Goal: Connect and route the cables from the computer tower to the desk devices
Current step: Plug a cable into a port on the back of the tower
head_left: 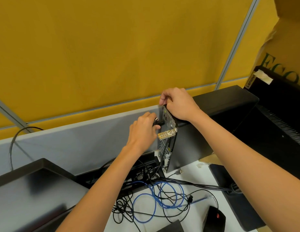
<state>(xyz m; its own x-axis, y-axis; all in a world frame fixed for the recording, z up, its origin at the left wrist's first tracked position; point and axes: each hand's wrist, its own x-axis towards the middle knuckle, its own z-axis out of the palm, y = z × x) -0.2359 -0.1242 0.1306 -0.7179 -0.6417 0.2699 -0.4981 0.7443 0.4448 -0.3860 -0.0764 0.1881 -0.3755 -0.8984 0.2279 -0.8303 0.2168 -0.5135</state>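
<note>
A slim black computer tower (187,144) stands upright on the white desk, its metal rear panel (167,124) turned toward me. My right hand (177,104) grips the tower's top rear corner. My left hand (144,131) pinches a black cable plug (158,122) held against the upper ports of the rear panel. A gold combination lock (166,134) hangs on the panel just below the plug. Black cables (162,158) run down from the panel into a tangle (137,203) on the desk, mixed with a coiled blue network cable (162,195).
A loose USB plug (179,172) lies by the tower's foot. A black mouse (214,216) sits at the front right. A monitor (33,186) stands at the left, another dark monitor (270,134) and a cardboard box (283,44) at the right. A grey and yellow partition (79,134) backs the desk.
</note>
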